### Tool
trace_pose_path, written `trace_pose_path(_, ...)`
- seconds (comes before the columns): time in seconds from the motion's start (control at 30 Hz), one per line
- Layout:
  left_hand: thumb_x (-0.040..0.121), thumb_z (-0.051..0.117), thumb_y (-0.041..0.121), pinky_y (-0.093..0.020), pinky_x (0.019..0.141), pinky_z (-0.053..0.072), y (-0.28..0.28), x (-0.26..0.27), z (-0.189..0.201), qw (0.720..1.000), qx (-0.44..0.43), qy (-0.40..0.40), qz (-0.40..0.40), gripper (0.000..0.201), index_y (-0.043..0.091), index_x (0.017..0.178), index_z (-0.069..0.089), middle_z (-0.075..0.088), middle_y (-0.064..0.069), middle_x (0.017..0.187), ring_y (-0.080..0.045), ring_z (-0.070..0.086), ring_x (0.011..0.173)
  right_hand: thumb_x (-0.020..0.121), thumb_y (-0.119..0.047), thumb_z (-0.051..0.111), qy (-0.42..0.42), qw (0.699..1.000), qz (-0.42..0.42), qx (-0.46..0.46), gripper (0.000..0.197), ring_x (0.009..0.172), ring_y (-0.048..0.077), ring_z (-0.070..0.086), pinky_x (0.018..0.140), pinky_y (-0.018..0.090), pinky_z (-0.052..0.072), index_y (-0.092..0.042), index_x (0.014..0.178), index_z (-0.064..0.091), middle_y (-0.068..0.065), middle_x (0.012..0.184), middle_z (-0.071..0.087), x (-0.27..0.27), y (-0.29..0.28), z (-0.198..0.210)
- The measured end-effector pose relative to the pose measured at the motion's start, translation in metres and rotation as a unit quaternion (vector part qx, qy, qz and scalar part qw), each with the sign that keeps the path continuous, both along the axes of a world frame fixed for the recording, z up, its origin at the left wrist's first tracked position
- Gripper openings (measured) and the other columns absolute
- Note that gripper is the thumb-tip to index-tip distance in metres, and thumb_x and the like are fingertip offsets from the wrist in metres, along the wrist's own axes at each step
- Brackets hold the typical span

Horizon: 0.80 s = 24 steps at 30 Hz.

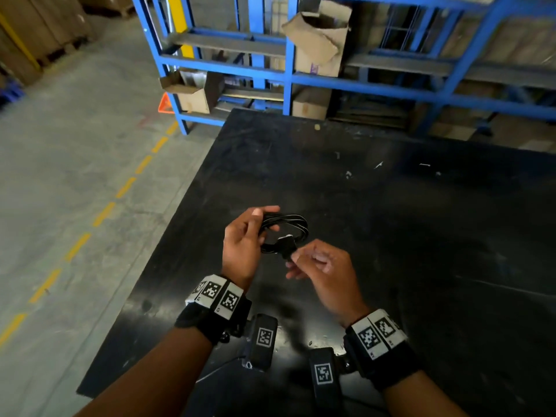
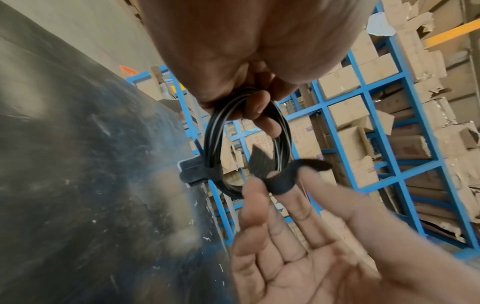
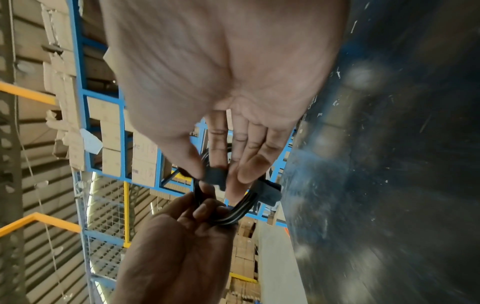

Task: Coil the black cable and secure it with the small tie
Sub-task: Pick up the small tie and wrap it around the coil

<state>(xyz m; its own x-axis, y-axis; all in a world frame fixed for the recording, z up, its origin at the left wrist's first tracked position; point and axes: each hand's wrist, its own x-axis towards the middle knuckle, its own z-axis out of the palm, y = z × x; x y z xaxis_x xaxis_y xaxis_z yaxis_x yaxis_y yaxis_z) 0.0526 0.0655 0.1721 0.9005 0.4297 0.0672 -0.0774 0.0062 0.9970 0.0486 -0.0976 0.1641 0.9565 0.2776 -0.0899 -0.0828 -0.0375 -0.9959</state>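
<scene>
Well inside the table edge, both hands hold the cable.

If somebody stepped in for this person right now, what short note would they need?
Left hand: grips the coiled black cable, held above the black table.
Right hand: fingertips pinch the small tie, which loops round the coil's strands.
Done: cable is coiled; tie partly wrapped.
Left: the tie's tail sticks out loose; wrap it tight and press it closed.
</scene>
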Motion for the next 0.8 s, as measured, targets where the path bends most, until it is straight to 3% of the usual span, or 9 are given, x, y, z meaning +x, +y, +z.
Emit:
trace_pose_path(0.13, 0.109, 0.041, 0.005, -0.009, 0.056, 0.039, -0.012, 0.006, 0.009, 0.999, 0.029, -0.029, -0.028, 0.032, -0.005, 0.115, 0.072, 0.067, -0.003, 0.077, 0.005, 0.059, 0.056, 0.103, -0.017, 0.054, 0.068, 0.995, -0.076, 0.019, 0.033, 0.061, 0.029, 0.074, 0.056, 0.028, 0.051, 0.004, 0.085, 0.072, 0.028, 0.08, 0.075, 0.012, -0.005, 0.011)
trace_pose_path(0.27, 0.107, 0.046, 0.004, -0.009, 0.06, 0.042, -0.019, 0.007, 0.012, 0.995, 0.057, -0.049, -0.062, 0.028, 0.0, 0.115, 0.073, 0.069, -0.006, 0.079, 0.005, 0.059, 0.062, 0.091, -0.007, 0.072, 0.105, 0.988, -0.109, 0.013, 0.018, 0.06, 0.027, 0.076, 0.055, 0.028, 0.054, 0.009, 0.083, 0.069, 0.03, 0.08, 0.075, 0.019, -0.008, 0.013)
trace_pose_path(0.4, 0.106, 0.046, -0.002, -0.005, 0.065, 0.047, -0.027, 0.003, 0.016, 0.991, 0.074, -0.069, -0.086, 0.026, -0.008, 0.117, 0.069, 0.07, -0.002, 0.086, 0.008, 0.065, 0.068, 0.083, 0.007, 0.074, 0.147, 0.979, -0.135, 0.03, 0.012, 0.063, 0.029, 0.078, 0.057, 0.027, 0.057, 0.0, 0.083, 0.064, 0.031, 0.076, 0.074, 0.019, -0.008, 0.018)
trace_pose_path(0.5, 0.106, 0.047, -0.001, -0.011, 0.074, 0.053, -0.031, 0.004, 0.016, 0.99, 0.07, -0.074, -0.095, 0.026, -0.006, 0.118, 0.069, 0.074, -0.009, 0.098, 0.001, 0.073, 0.086, 0.083, 0.009, 0.072, 0.175, 0.972, -0.15, 0.056, 0.015, 0.064, 0.026, 0.077, 0.06, 0.029, 0.059, 0.001, 0.092, 0.063, 0.024, 0.074, 0.076, 0.022, -0.006, 0.019)
trace_pose_path(0.6, 0.106, 0.049, 0.004, -0.022, 0.084, 0.058, -0.033, 0.005, 0.014, 0.991, 0.06, -0.075, -0.097, 0.025, 0.002, 0.118, 0.072, 0.076, -0.012, 0.11, -0.012, 0.075, 0.101, 0.084, 0.006, 0.074, 0.192, 0.962, -0.175, 0.083, 0.019, 0.068, 0.023, 0.077, 0.061, 0.027, 0.058, 0.003, 0.101, 0.066, 0.023, 0.085, 0.079, 0.024, -0.006, 0.02)
trace_pose_path(0.73, 0.104, 0.052, -0.001, -0.01, 0.075, 0.051, -0.037, 0.005, 0.014, 0.987, 0.075, -0.091, -0.111, 0.025, -0.001, 0.119, 0.072, 0.073, -0.011, 0.103, 0.006, 0.068, 0.081, 0.086, 0.002, 0.075, 0.192, 0.951, -0.219, 0.107, 0.019, 0.064, 0.014, 0.075, 0.06, 0.022, 0.053, 0.0, 0.104, 0.07, 0.01, 0.081, 0.08, 0.026, -0.005, 0.02)
trace_pose_path(0.8, 0.102, 0.054, -0.003, -0.009, 0.073, 0.049, -0.039, 0.004, 0.014, 0.985, 0.081, -0.094, -0.123, 0.026, -0.001, 0.12, 0.072, 0.073, -0.014, 0.103, 0.007, 0.066, 0.078, 0.084, -0.001, 0.077, 0.194, 0.942, -0.242, 0.128, 0.02, 0.06, 0.011, 0.072, 0.059, 0.022, 0.051, -0.002, 0.103, 0.069, 0.006, 0.076, 0.079, 0.028, -0.005, 0.023)
